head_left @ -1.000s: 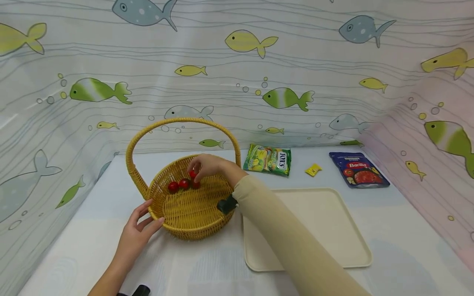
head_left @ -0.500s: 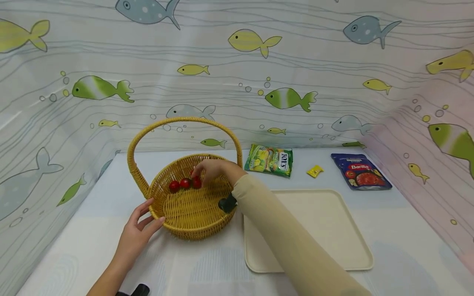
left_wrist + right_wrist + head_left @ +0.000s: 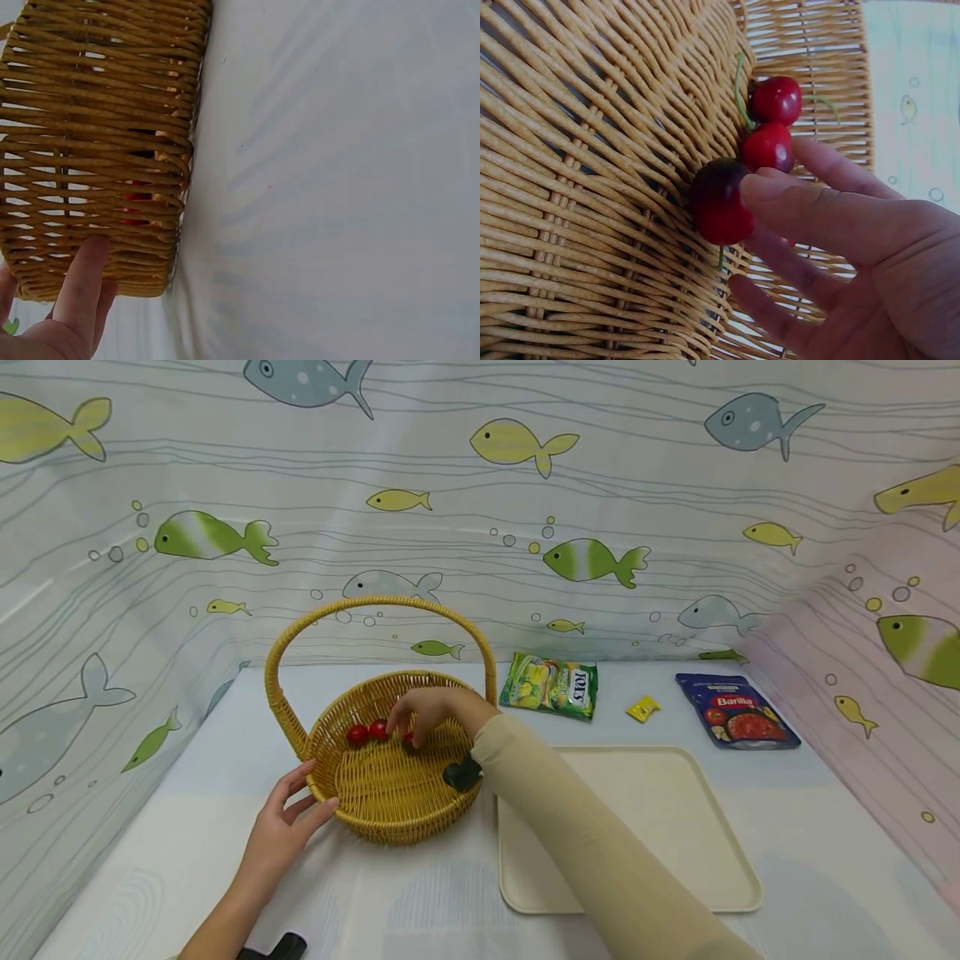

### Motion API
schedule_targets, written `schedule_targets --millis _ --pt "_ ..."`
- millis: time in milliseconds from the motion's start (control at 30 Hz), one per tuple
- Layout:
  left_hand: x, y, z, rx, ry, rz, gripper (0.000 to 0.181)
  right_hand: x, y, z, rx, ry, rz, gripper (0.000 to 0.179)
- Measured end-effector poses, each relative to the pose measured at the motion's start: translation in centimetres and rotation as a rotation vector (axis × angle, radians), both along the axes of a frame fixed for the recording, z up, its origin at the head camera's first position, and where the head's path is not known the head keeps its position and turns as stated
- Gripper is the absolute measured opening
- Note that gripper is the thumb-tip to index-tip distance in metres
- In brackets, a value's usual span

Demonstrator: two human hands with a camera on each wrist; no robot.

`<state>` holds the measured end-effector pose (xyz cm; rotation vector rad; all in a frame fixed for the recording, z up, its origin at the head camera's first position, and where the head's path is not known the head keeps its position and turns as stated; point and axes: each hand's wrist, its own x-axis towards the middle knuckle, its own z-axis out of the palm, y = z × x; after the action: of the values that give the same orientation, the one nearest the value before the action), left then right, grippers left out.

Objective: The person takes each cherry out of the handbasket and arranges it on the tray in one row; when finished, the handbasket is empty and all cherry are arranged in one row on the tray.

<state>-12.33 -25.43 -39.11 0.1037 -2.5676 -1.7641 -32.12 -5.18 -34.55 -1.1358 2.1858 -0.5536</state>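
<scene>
In the head view, my left hand (image 3: 279, 828) rests with spread fingers against the near left side of a yellow wicker basket (image 3: 397, 822). One of its fingers (image 3: 84, 277) lies straight on the woven outer wall in the left wrist view. My right hand (image 3: 431, 710) reaches inside the basket, holding a dark red cherry (image 3: 724, 201) with the thumb on its side; the fingers behind it are partly hidden. A green stem hangs from this cherry, close over the weave. Right beside it lie a second cherry (image 3: 767, 147) and a third cherry (image 3: 776, 101).
A cream tray (image 3: 645, 827) lies right of the basket, partly under the right sleeve. Behind it are a green FOX'S candy bag (image 3: 551, 685), a small yellow wrapped candy (image 3: 642, 708) and a blue Barilla pouch (image 3: 738, 712). The basket's tall handle (image 3: 378, 602) arches above the right hand.
My right hand has shifted slightly right and toward me inside the basket, and the cherry at its fingers has moved apart from the pair on the left. The left hand stays at the basket.
</scene>
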Motion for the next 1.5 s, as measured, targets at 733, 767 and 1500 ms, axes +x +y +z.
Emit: schedule_targets --millis 733,767,1500 --pt "0.0 0.5 0.2 -0.018 0.001 -0.006 0.07 0.4 0.6 0.1 0.211 0.051 -0.077 0.027" --pt "0.0 0.5 0.3 -0.017 0.0 -0.007 0.07 0.4 0.6 0.3 0.212 0.053 -0.074 0.027" --pt "0.2 0.1 0.2 -0.042 -0.029 0.012 0.073 6.4 6.0 7.8 -0.143 0.161 0.131 0.028"
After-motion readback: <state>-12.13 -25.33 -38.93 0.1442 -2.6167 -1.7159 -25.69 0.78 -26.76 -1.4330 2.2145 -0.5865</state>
